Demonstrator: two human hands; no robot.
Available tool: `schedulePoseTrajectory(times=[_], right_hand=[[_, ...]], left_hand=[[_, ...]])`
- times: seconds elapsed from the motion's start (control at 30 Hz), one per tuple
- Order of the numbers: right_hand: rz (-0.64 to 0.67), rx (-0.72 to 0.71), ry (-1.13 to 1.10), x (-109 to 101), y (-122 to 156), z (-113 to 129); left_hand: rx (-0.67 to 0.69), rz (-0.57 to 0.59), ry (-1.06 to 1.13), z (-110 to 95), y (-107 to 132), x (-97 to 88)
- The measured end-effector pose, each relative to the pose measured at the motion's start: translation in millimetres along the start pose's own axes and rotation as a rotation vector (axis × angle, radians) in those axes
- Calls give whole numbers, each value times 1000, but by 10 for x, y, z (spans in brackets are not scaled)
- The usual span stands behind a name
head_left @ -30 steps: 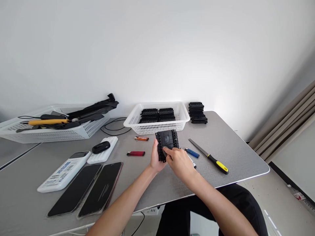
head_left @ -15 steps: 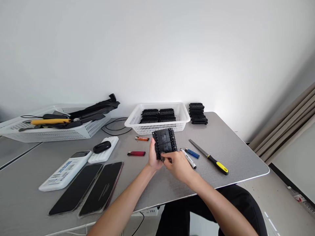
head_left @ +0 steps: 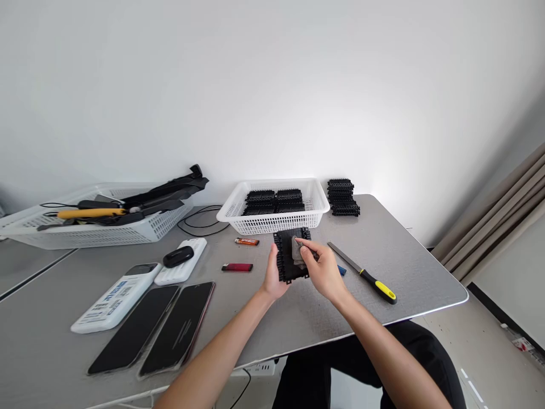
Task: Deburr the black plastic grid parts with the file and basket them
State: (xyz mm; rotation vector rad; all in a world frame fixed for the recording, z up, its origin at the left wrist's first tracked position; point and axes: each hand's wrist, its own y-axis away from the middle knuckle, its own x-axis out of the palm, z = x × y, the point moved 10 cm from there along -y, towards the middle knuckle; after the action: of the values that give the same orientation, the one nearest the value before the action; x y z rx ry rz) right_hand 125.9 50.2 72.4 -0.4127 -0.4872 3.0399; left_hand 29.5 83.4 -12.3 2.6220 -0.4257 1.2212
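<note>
Above the table, my left hand (head_left: 275, 278) grips a black plastic plate (head_left: 286, 269) with toothed long sides by its left edge, thumb up along the side. My right hand (head_left: 325, 274) pinches a small grey cloth (head_left: 297, 253) and presses it on the plate's upper face. The plate is tilted towards me; its right part is hidden behind the right hand. Close by on the right lies a blue lighter (head_left: 342, 271), partly covered by that hand.
Similar black plates fill part of a white basket (head_left: 272, 227); a stack of plates (head_left: 343, 197) stands beside it. A file (head_left: 377, 286), an orange lighter (head_left: 247, 242), a red lighter (head_left: 237, 267), phones (head_left: 176, 329), power banks (head_left: 117, 298) and a tool basket (head_left: 149, 230) surround the hands.
The plate and both hands have shifted slightly right. My right hand has moved up from the plate's lower edge to its middle, and the grey cloth now shows clearly.
</note>
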Motion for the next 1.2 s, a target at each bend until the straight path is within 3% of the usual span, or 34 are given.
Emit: schedulePoseTrajectory(times=[0.27,0.37,0.63,0.93,1.07,1.2], right_hand=[[39,-71,49,73,45,97],[55,-57,115,124,91,96],[160,-115,220,323,179,202],[367,-100,442,527,318,165],[359,-87,476,482,269,144],[258,-21,416,270,141,126]], left_hand=[[-69,61,-26,226,43,93],[-54,71,-13,170,57,130],[-65,-10,-19,46,53,22],[9,5,41,-136,28,57],[24,-2,25,-144,31,63],[4,-7,19,-90,9,21]])
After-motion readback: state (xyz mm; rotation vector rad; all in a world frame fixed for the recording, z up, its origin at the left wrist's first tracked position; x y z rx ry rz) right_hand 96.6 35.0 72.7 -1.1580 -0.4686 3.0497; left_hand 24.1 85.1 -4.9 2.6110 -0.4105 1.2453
